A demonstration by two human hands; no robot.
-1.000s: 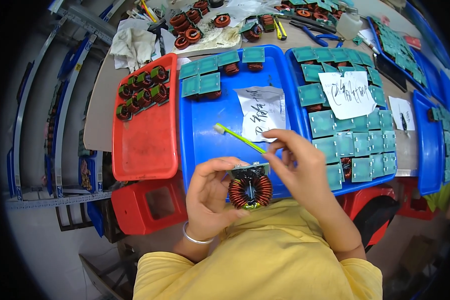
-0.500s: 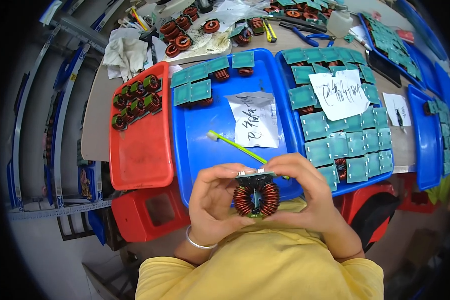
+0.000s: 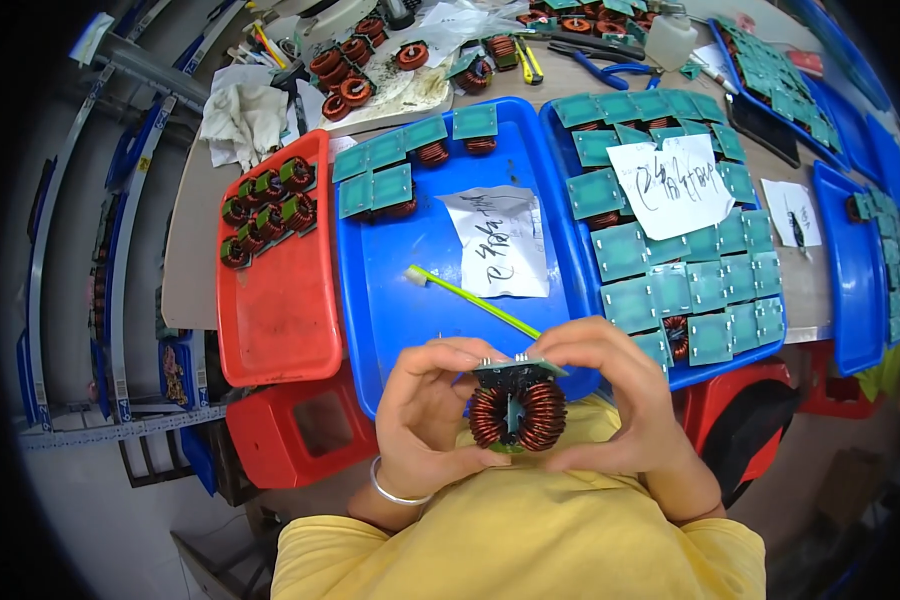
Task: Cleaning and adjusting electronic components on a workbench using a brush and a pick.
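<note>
In front of my chest I hold a copper-wound toroidal coil (image 3: 542,415) with a small green circuit board (image 3: 500,374) along its top. My left hand (image 3: 425,410) is closed on it, fingers at the board's upper left and thumb at the coil's base. My right hand (image 3: 620,400) grips the board's upper right corner with its fingertips, its thumb close to the coil's lower right. Just beyond lies a green toothbrush (image 3: 480,303) in a blue tray (image 3: 395,320), its handle end hidden behind my right hand.
Several coil assemblies and a handwritten paper (image 3: 495,240) share that tray. A red tray (image 3: 280,335) with several coils stands left; a second blue tray (image 3: 705,375) full of board-topped assemblies stands right. Loose coils (image 3: 355,90), blue-handled pliers (image 3: 610,72) and cutters (image 3: 530,62) lie behind.
The coil and board have turned and tilted slightly in my hands. My right thumb has shifted right, away from the coil's base. The whole view has moved a little.
</note>
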